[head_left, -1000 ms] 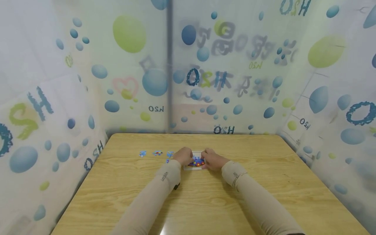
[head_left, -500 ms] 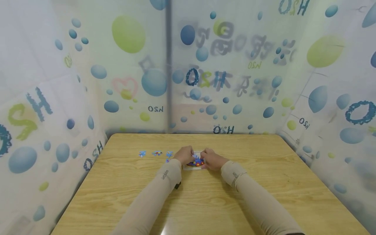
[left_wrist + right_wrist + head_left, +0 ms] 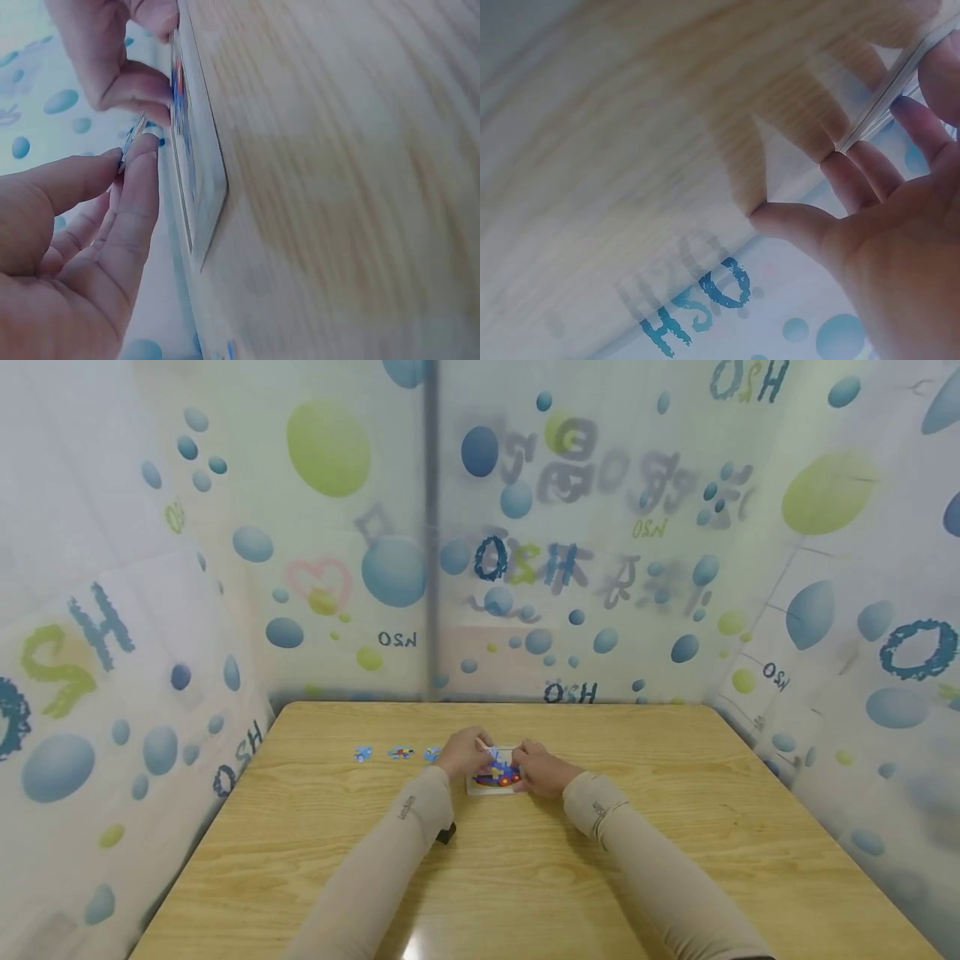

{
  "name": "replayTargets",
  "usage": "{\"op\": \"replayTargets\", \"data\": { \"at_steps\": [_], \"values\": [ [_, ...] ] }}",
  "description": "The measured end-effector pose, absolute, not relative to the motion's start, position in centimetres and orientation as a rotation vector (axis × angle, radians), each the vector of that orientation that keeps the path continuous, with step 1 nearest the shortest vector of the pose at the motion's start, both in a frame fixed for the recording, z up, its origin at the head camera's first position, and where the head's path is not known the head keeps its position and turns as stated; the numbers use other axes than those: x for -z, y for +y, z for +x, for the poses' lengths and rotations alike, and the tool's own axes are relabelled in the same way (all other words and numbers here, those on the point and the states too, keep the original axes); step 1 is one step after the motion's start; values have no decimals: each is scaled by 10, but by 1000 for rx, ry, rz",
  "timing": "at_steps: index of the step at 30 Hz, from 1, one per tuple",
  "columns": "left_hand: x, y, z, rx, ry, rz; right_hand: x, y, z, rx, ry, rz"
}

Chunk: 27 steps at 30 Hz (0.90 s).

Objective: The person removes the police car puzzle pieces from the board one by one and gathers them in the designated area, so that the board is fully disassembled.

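A small jigsaw tray (image 3: 487,791) with a white border lies flat on the table, holding a colourful picture in blue, red and yellow. At its left side my left hand (image 3: 461,753) pinches a thin jigsaw piece (image 3: 133,139) between thumb and fingertips, tilted just above the tray. My right hand (image 3: 547,770) grips the tray's right side. In the right wrist view its fingers bend along the tray edge (image 3: 881,101), and one fingertip touches the table. Fingers hide much of the held piece and part of the picture.
Loose jigsaw pieces lie left of the tray: a blue one (image 3: 363,753), a multicoloured one (image 3: 401,752) and another blue one (image 3: 432,754) partly beside my left hand. The wooden table (image 3: 525,877) ends at patterned curtain walls (image 3: 360,668).
My left hand has lifted and shifted slightly left, drawing a jigsaw piece up from the tray's left part. More of the picture shows. My right hand stays at the tray's right side.
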<state>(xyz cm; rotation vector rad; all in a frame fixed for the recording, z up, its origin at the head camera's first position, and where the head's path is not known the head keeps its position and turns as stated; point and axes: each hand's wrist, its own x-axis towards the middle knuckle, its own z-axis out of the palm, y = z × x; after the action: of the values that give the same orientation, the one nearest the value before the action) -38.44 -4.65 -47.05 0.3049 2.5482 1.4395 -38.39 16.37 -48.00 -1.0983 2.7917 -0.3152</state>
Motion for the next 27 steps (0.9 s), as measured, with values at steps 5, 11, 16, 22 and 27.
{"op": "replayTargets", "data": {
  "at_steps": [5, 11, 16, 22, 27],
  "values": [
    [469, -62, -381, -1536, 2518, 276, 482, 162, -384, 309, 2807, -1088],
    [468, -80, -377, -1567, 2524, 260, 485, 162, -387, 271, 2818, -1050],
    [467, -94, -373, -1607, 2511, 238, 487, 162, -388, 257, 2824, -1041],
    [463, -117, -370, -1636, 2518, 188, 486, 162, -387, 246, 2819, -1041],
    [464, -137, -369, -1633, 2528, 151, 483, 162, -385, 249, 2814, -1063]
  ]
}}
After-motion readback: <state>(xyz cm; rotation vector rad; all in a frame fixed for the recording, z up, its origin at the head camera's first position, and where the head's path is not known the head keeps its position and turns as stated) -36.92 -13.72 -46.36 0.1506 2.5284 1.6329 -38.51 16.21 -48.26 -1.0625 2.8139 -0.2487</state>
